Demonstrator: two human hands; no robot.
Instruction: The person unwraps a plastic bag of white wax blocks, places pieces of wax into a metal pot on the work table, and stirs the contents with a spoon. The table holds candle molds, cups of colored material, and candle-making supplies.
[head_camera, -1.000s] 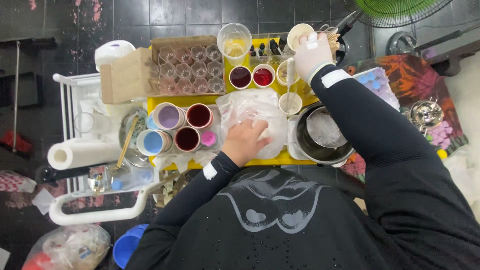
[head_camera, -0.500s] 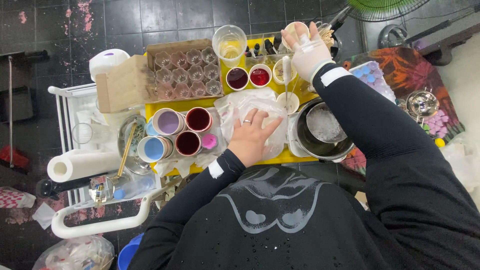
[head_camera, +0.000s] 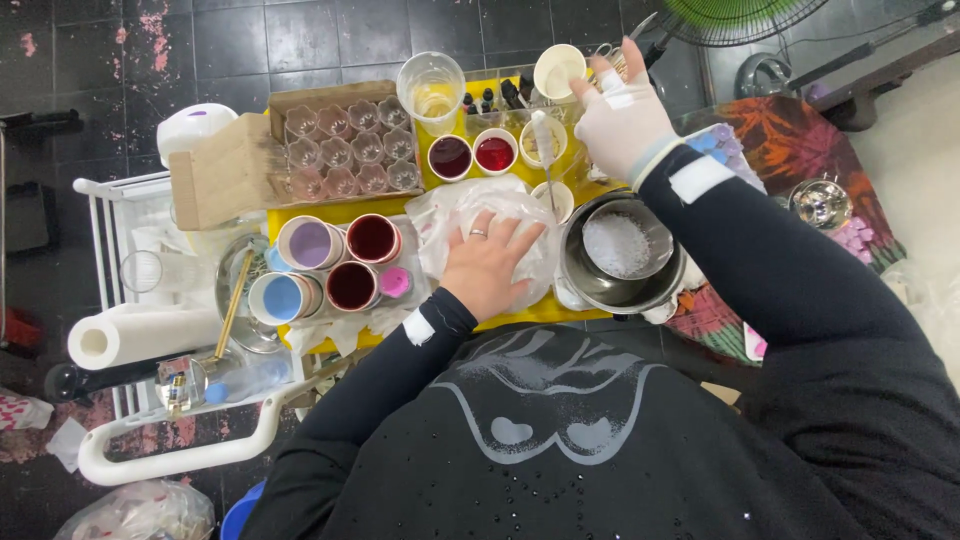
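My left hand (head_camera: 487, 268) presses flat, ungripping, on the clear plastic bag (head_camera: 470, 215), centre table. Right hand (head_camera: 622, 118), far right, pinches the white cup (head_camera: 558, 71) — a sleeve could tip the red cups (head_camera: 472, 155).

cups (head_camera: 340, 262) left of bag (head_camera: 480, 215), pot (head_camera: 620, 255) right.

Paint cups (head_camera: 335, 265), a metal pot (head_camera: 620, 262) and a box of glasses (head_camera: 345, 150) crowd the yellow table (head_camera: 345, 212), leaving no open lane
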